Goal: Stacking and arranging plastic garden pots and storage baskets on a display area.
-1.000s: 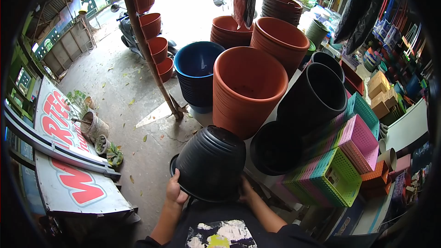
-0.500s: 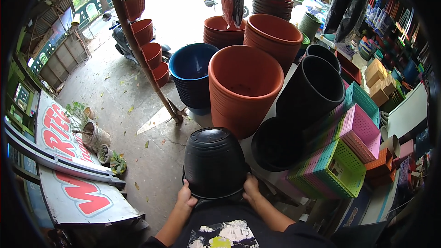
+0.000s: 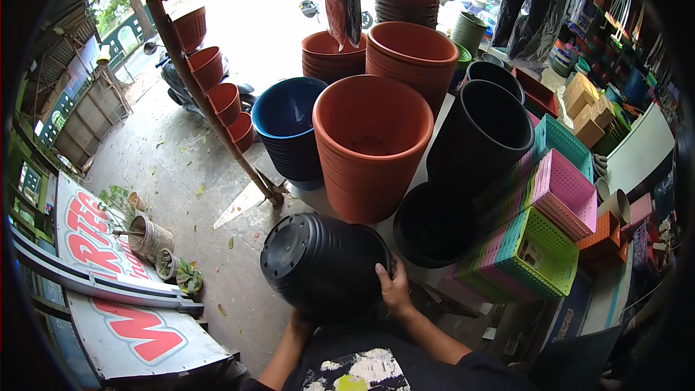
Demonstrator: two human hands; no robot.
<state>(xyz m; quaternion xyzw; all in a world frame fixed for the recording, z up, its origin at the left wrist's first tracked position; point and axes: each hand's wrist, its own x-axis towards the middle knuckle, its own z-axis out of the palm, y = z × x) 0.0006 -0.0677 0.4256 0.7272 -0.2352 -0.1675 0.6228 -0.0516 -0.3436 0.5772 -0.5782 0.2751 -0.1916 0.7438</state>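
Note:
I hold a black plastic plant pot [image 3: 326,268] in front of my body, tipped on its side. Its base, with a ring of drainage holes, faces left and away from me. My right hand [image 3: 394,291] grips the rim end on the right, thumb and fingers against the wall. Under the near side, my left hand [image 3: 300,324] supports the pot; its fingers are hidden beneath it. Just beyond stands a stack of large terracotta-coloured pots [image 3: 369,181]. To the right of the held pot is another black pot [image 3: 436,226], its mouth facing up.
Blue pots [image 3: 288,152] and tall black pots [image 3: 474,148] flank the terracotta stack. Coloured plastic baskets [image 3: 539,253] stand to the right. A slanting pole [image 3: 210,108] carries small hanging pots on the left. Potted plants [image 3: 152,237] and a signboard [image 3: 137,333] line the left side.
The black pot has turned from base-up to lying tilted, base swung left. My right hand has shifted onto its side, and my left hand has gone underneath. The view has shifted slightly.

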